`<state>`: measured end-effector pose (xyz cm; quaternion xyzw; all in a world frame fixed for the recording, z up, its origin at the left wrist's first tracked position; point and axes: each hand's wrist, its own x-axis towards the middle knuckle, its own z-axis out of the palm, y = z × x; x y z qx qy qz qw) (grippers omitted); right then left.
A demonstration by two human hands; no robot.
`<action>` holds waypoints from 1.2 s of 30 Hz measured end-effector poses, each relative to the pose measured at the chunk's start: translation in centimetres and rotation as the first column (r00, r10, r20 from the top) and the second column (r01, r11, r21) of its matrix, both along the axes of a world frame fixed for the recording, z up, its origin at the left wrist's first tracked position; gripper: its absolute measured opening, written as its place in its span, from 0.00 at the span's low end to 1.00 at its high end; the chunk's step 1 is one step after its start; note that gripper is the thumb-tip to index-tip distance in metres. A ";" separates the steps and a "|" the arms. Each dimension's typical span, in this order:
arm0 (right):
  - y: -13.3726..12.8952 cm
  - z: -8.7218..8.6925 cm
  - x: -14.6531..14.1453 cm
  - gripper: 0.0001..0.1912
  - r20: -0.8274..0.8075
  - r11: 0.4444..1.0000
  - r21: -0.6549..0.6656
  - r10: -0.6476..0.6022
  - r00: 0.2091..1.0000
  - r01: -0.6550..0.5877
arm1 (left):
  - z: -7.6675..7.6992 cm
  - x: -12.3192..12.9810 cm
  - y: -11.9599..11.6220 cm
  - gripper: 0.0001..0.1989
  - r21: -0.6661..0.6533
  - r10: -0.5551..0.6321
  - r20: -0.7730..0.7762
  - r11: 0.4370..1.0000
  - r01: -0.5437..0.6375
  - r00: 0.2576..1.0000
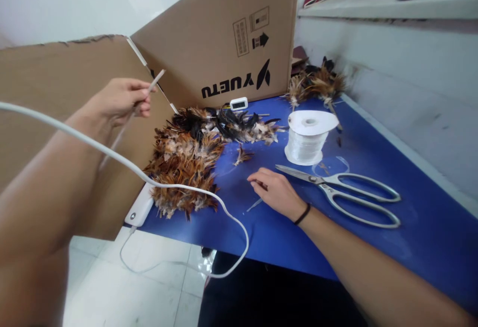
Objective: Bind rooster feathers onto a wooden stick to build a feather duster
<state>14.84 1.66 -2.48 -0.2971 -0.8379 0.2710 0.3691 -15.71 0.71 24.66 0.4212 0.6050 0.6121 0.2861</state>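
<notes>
With our left hand (126, 100) we are clamping the fingers on a thin pale strip (157, 79), its tip poking up past them. We are holding our right hand (278, 193) low over the blue table (421, 247), fingers curled close together; whether they are gripping anything, we cannot tell. Brown feather bundles (182, 163) are lying left of these fingers, scissors (298, 173) just right, a white spool (306, 148) beyond.

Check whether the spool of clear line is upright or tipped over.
Upright: the spool stands on its lower flange on the blue table, with its upper flange and center hole facing up.
</notes>
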 end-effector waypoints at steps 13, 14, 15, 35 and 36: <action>-0.8 2.3 0.4 0.19 -0.477 0.708 -0.596 0.067 0.877 -0.378 | -9.8 11.5 5.5 0.07 0.214 -0.083 0.332 0.977 0.010 0.940; -0.7 2.5 0.5 0.19 -0.523 0.656 -0.623 0.055 0.851 -0.426 | -10.2 11.4 5.8 0.08 0.246 -0.079 0.359 0.969 -0.013 0.930; -0.7 2.7 0.7 0.20 -0.571 0.608 -0.640 0.033 0.820 -0.470 | -10.5 11.3 6.1 0.09 0.270 -0.075 0.379 0.962 -0.033 0.922; 2.4 3.1 3.0 0.11 -0.577 0.679 -0.704 -0.378 0.724 -0.206 | -15.8 9.5 0.5 0.28 0.318 -0.069 0.380 0.946 -0.060 0.922; 2.4 3.2 3.1 0.10 -0.563 0.683 -0.706 -0.378 0.735 -0.189 | -16.0 9.4 0.4 0.28 0.314 -0.072 0.386 0.948 -0.057 0.920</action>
